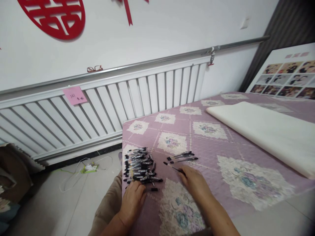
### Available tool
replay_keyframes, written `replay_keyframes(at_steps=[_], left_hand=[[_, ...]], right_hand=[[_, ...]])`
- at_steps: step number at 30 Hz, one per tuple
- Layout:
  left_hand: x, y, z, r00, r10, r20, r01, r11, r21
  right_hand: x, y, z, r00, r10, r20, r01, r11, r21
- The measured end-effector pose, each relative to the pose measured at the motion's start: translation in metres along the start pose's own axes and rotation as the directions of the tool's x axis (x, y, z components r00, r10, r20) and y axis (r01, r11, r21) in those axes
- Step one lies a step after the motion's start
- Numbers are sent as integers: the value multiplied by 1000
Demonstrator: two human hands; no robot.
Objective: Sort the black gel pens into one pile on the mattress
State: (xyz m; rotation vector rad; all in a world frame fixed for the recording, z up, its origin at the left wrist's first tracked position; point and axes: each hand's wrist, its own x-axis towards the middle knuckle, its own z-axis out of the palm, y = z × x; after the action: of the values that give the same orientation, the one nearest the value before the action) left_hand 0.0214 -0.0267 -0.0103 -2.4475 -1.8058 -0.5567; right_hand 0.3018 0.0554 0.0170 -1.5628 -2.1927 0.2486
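A pile of black-tipped pens with clear barrels point(139, 165) lies at the near left corner of the cloth-covered table. My left hand point(134, 198) is at the pile's near edge, its fingers closed on a pen point(154, 189) whose black end sticks out to the right. Most of that pen is hidden by the fingers. To the right, my right hand point(193, 182) pinches another pen point(172, 166), which points away to the left. Just beyond it, a small group of several pens point(182, 156) rests on the cloth, apart from the pile.
The purple floral tablecloth point(182, 144) carries a folded white sheet point(265, 127) at the right. Behind the table run a white radiator point(157, 91) and a pipe, with glasses point(94, 68) on top. A photo board point(285, 73) leans at the far right. Cables and a power strip point(90, 168) lie on the floor.
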Motion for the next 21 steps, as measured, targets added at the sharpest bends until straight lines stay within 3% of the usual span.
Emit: replay_keyframes(at_steps=[5,12,17,21], left_hand=[[8,2,-1,999,-28,21,28,999,15],[11,3,-1,998,-50,-22,51,998,28],[2,1,0,995,-13,-102,11,1000,-21],[-19,1,-3,982,78,-170,-94,992,-86]], right_hand=[[-2,-2,2,998,-45,52,42,997,59],[-4,-4,0,998,-48,28,47,998,50],[-5,-9,-3,997,-78,20,76,994,79],[-8,-23,-4,984,-160,77,154,985,81]])
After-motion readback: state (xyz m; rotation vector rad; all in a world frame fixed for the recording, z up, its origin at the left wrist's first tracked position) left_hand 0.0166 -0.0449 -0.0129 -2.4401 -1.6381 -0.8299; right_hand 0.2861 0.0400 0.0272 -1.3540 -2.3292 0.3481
